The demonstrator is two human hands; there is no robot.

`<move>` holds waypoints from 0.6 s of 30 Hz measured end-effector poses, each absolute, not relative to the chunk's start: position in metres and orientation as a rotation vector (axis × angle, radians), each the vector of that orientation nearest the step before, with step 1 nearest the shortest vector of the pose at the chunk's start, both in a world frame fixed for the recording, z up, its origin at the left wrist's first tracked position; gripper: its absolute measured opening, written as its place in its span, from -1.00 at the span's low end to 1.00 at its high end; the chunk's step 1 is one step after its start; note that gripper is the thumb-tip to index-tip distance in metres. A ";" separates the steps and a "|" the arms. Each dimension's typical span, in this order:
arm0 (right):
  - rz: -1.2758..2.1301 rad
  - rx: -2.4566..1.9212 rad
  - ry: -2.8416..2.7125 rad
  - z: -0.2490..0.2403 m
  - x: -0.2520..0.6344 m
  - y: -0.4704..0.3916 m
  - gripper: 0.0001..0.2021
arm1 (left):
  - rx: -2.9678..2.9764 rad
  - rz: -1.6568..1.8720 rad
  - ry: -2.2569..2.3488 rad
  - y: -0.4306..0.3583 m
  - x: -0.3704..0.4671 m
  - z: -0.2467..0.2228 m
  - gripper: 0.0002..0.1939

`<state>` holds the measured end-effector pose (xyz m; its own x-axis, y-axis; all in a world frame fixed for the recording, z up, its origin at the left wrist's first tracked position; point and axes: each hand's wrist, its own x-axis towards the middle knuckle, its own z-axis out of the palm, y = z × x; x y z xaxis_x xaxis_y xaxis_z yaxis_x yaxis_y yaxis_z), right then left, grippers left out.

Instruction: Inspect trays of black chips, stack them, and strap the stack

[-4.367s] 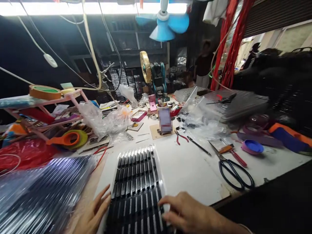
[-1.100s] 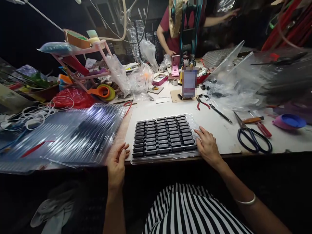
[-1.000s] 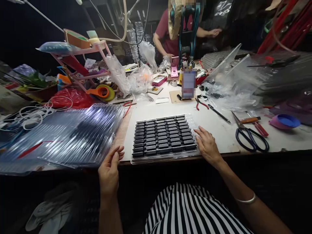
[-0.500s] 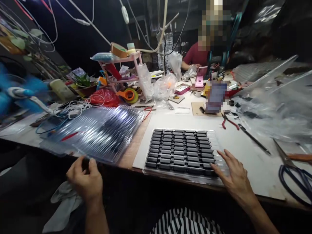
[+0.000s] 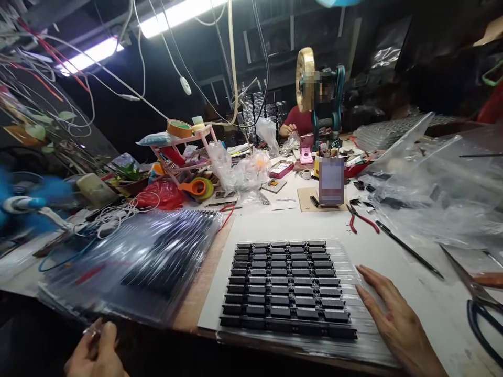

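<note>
A clear plastic tray (image 5: 363, 319) filled with rows of small black comb-edged parts (image 5: 281, 293) lies in front of me at the table's edge. My right hand (image 5: 396, 314) rests along the tray's right side, fingers stretched out and thumb a little apart. At lower left, my left hand (image 5: 96, 353) is pinched closed beside the front edge of a shiny, ribbed stack of clear plastic trays (image 5: 173, 262). Whatever is between those fingertips is blurred, and I cannot tell whether it is part of the stack.
Red-handled pliers (image 5: 363, 220), a black pen-like tool (image 5: 408, 248) and large scissors (image 5: 471, 293) lie at right, near crumpled plastic sheeting (image 5: 428, 193). A pen holder (image 5: 331, 178) stands behind the tray. A blue fan (image 5: 27, 204) is at left. Across the table sits another person (image 5: 301, 120).
My view has tilted upward, so the table appears lower. My left hand has moved left, nearer the stack's front edge. My right hand's fingers have shifted outward along the filled tray's right side.
</note>
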<state>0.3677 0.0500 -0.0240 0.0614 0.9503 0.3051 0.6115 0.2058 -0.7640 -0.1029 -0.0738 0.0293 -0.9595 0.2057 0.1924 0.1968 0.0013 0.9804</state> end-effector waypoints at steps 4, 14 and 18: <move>0.626 -1.520 -1.535 -0.019 0.368 0.047 -0.58 | 0.457 2.246 1.931 -0.070 -0.067 0.061 -0.54; 1.446 -0.968 -1.030 0.027 0.350 0.042 -0.32 | 0.470 1.732 1.426 -0.031 -0.010 0.045 -0.45; 1.526 -1.007 -0.911 0.041 0.343 0.038 -0.28 | 0.479 1.643 1.359 -0.026 -0.004 0.036 -0.47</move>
